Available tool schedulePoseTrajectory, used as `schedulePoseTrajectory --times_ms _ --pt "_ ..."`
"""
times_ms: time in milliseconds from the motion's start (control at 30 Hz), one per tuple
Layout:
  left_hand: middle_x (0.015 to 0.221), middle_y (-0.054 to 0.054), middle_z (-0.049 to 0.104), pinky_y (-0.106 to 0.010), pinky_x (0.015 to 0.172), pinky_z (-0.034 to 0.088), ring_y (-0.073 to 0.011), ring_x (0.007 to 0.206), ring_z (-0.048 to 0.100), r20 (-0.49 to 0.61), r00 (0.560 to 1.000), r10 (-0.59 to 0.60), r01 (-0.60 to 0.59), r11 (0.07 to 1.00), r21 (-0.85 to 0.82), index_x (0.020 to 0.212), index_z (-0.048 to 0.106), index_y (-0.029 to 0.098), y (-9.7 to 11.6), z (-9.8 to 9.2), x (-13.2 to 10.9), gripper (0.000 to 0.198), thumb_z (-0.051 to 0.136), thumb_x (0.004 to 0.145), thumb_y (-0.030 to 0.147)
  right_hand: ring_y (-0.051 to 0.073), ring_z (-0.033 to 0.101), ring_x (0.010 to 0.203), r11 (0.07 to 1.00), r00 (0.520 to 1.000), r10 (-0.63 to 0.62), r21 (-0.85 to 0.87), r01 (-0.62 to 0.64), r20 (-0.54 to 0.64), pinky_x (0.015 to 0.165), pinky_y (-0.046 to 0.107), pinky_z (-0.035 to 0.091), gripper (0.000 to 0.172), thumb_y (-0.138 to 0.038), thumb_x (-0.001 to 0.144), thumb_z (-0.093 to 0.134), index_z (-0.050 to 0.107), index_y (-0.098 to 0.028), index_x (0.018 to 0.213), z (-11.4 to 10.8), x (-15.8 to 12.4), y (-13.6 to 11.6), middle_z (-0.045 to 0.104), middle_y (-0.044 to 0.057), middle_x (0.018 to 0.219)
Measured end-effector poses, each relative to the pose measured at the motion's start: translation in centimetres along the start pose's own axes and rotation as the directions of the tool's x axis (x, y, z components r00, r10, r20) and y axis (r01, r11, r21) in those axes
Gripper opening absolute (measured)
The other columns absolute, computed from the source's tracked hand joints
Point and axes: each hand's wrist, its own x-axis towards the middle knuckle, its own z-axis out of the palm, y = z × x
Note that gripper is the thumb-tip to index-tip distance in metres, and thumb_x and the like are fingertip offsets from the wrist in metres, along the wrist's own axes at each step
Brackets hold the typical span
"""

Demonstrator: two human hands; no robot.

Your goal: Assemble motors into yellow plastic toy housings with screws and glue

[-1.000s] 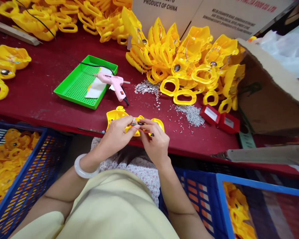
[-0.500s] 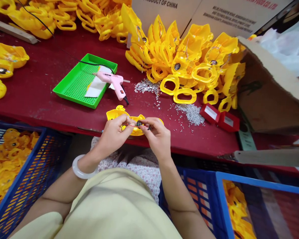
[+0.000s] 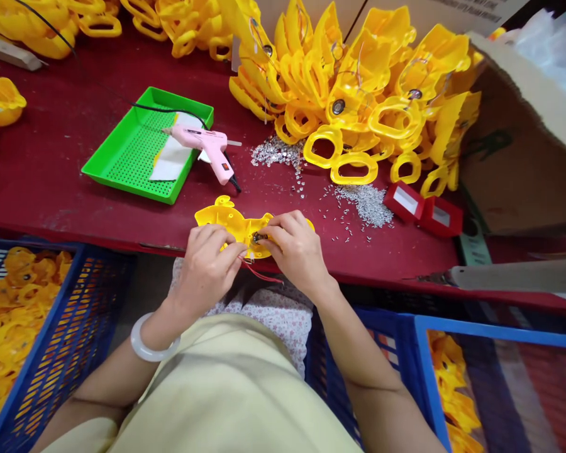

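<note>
A yellow plastic shell (image 3: 229,221) lies at the front edge of the red table (image 3: 51,176). My left hand (image 3: 207,267) pinches its near edge, fingers curled. My right hand (image 3: 295,248) is closed on a small round dark part (image 3: 256,238) pressed into the shell's middle. Thin red wires (image 3: 264,275) trail from that part down toward my lap. A white bangle (image 3: 146,343) sits on my left wrist.
A pink glue gun (image 3: 207,151) rests half on a green tray (image 3: 122,157). Heaps of yellow shells (image 3: 358,94) fill the table's back, with small silver screws (image 3: 368,204) and two red boxes (image 3: 422,211) to the right. Blue crates (image 3: 51,340) of shells flank my lap.
Both hands have lowered the small part and its wires onto the shell; the wires now hang below the table edge. The view has shifted slightly toward the table.
</note>
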Motion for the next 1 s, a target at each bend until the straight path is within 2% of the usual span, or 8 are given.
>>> schedulePoseTrajectory --times_ms 100,233,833,1000 --pt "0.097 -0.007 0.067 -0.042 0.089 0.042 -0.0248 0.1 0.06 0.012 1.0 0.017 -0.017 0.999 -0.048 0.091 0.065 0.014 -0.11 0.18 -0.17 0.008 0.059 0.089 0.01 0.022 0.052 0.085 1.0 1.0 -0.005 -0.004 0.005 0.007 0.071 0.035 0.05 0.013 -0.021 0.091 0.059 0.071 -0.018 0.088 0.38 0.08 -0.12 0.069 0.008 0.088" --pt "0.103 -0.007 0.07 -0.044 0.093 0.042 -0.0244 0.104 0.064 0.019 0.999 0.039 -0.038 0.997 -0.069 0.093 0.064 0.014 -0.33 0.32 -0.12 0.008 0.058 0.09 0.01 0.022 0.052 0.085 0.999 1.0 0.007 0.031 -0.008 0.03 0.073 0.036 0.05 0.013 -0.021 0.091 0.058 0.071 -0.017 0.089 0.6 0.04 -0.12 0.069 0.009 0.088" --pt "0.1 -0.004 0.073 -0.043 0.095 0.043 -0.0244 0.109 0.064 0.015 0.999 0.048 -0.047 0.996 -0.077 0.096 0.064 0.018 -0.66 0.77 -0.24 0.011 0.055 0.091 0.012 0.023 0.052 0.085 0.999 0.996 0.037 0.021 -0.039 0.086 0.073 0.037 0.047 0.019 -0.022 0.094 0.051 0.069 -0.019 0.086 0.72 -0.01 -0.37 0.067 0.009 0.089" --pt "0.1 -0.005 0.073 -0.044 0.094 0.043 -0.0247 0.109 0.064 0.013 0.999 0.051 -0.05 0.995 -0.087 0.096 0.064 0.018 -0.79 0.78 -0.18 0.012 0.055 0.091 0.012 0.023 0.052 0.083 0.999 0.991 -0.014 -0.045 0.02 0.137 0.071 0.036 0.046 0.02 -0.022 0.095 0.05 0.067 -0.017 0.086 0.88 0.02 -0.31 0.067 0.009 0.088"
